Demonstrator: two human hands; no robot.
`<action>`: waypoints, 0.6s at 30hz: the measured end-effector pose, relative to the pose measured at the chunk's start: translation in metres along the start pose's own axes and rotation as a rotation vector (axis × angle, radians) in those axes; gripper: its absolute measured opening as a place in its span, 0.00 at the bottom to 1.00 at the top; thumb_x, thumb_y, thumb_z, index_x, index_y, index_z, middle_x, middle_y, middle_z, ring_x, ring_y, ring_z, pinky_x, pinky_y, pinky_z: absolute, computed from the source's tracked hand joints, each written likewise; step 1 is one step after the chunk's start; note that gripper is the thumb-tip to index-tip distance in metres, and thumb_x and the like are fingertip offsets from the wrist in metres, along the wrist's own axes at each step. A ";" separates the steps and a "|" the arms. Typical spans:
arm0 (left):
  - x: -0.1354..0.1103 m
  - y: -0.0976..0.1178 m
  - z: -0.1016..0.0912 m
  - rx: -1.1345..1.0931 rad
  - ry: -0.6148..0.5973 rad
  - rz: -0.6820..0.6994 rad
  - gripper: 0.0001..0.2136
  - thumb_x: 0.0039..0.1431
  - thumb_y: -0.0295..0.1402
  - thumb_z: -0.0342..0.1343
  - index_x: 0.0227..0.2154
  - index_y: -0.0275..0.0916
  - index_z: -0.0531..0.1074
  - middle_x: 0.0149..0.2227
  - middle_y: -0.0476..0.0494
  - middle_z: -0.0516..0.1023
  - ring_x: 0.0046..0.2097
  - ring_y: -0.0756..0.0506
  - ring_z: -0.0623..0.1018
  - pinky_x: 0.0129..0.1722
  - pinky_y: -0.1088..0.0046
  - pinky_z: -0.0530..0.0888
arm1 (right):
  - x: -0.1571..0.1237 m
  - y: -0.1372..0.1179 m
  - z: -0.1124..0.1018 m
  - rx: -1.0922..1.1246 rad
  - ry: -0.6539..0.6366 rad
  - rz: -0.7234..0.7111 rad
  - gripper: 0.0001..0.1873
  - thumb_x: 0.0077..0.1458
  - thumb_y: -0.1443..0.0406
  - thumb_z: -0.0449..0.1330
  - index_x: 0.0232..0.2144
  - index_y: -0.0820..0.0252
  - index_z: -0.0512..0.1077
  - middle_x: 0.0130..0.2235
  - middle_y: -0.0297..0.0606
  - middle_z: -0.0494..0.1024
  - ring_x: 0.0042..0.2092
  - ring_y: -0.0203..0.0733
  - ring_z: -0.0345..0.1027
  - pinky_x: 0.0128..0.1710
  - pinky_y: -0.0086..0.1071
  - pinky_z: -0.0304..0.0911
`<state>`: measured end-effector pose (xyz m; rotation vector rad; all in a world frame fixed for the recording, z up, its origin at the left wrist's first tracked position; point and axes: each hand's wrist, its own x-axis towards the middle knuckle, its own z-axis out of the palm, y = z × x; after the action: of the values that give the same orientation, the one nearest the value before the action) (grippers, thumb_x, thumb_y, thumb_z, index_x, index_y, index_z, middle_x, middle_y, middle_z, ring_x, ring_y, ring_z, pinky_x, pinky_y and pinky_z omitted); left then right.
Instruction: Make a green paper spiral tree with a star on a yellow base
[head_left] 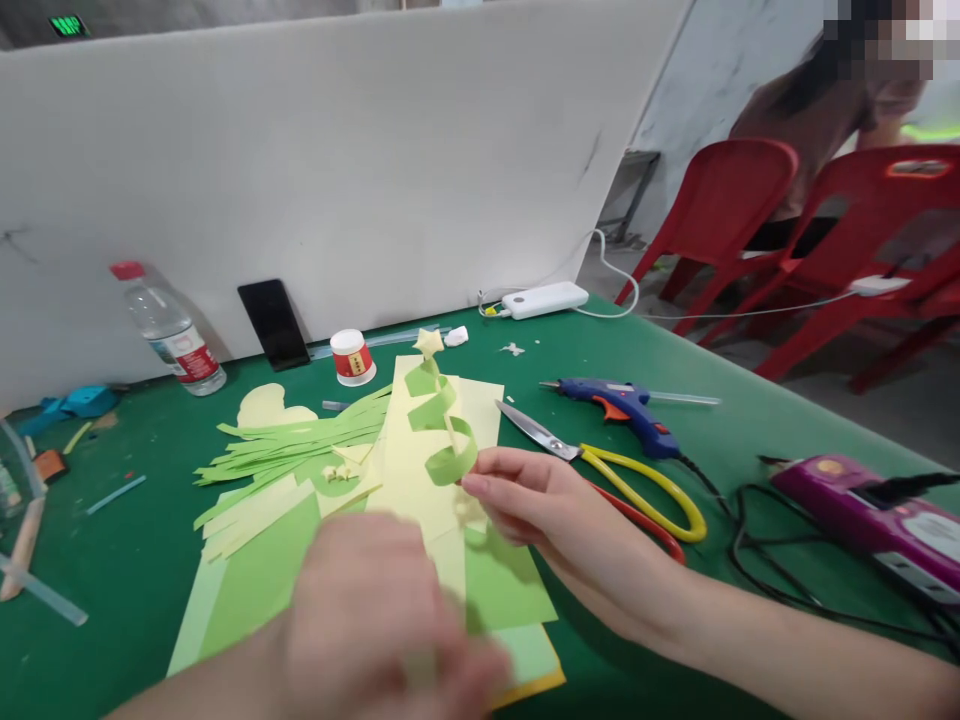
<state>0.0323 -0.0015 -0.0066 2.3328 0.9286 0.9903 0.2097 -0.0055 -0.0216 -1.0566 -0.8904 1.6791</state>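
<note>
In the head view my right hand (540,495) pinches the lower end of a green paper spiral (444,412). It stands upright as a tree-like coil, and a pale yellow paper star (429,344) tops it. My left hand (375,610) is in the foreground, low and smeared by motion, so its fingers are unclear. Beneath both hands lie green paper sheets (259,575) and pale yellow sheets (405,470). Left of the spiral is a fan of cut green strips (300,440), with several tiny folded stars (341,472) nearby.
Scissors (637,490) with yellow and red handles lie right of the papers, near a blue glue gun (622,405) and a purple power strip (862,520). A paper cup (352,358), phone (274,322) and water bottle (174,335) stand by the white partition (337,170). A person sits beyond.
</note>
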 end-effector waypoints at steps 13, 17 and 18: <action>0.033 -0.011 0.003 -0.191 0.046 -0.202 0.05 0.51 0.32 0.58 0.23 0.40 0.73 0.16 0.53 0.64 0.20 0.54 0.60 0.18 0.77 0.57 | -0.008 -0.001 0.004 -0.058 -0.012 -0.103 0.06 0.44 0.67 0.64 0.23 0.61 0.70 0.22 0.27 0.64 0.25 0.26 0.52 0.25 0.22 0.50; 0.033 -0.011 0.001 -0.264 0.033 -0.276 0.05 0.51 0.33 0.58 0.22 0.40 0.73 0.18 0.53 0.65 0.21 0.53 0.62 0.20 0.77 0.59 | -0.009 -0.001 0.007 -0.088 -0.009 -0.092 0.06 0.44 0.66 0.65 0.25 0.62 0.71 0.24 0.30 0.67 0.28 0.28 0.56 0.28 0.22 0.54; 0.033 -0.011 0.000 -0.276 0.028 -0.285 0.06 0.51 0.34 0.58 0.22 0.40 0.73 0.18 0.53 0.65 0.22 0.53 0.62 0.21 0.77 0.60 | -0.009 -0.001 0.007 -0.100 -0.010 -0.093 0.07 0.43 0.65 0.65 0.25 0.62 0.71 0.24 0.30 0.67 0.28 0.28 0.57 0.28 0.22 0.54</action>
<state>0.0452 0.0300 0.0018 1.9028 1.0297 0.9660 0.2054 -0.0141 -0.0155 -1.0578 -1.0235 1.5780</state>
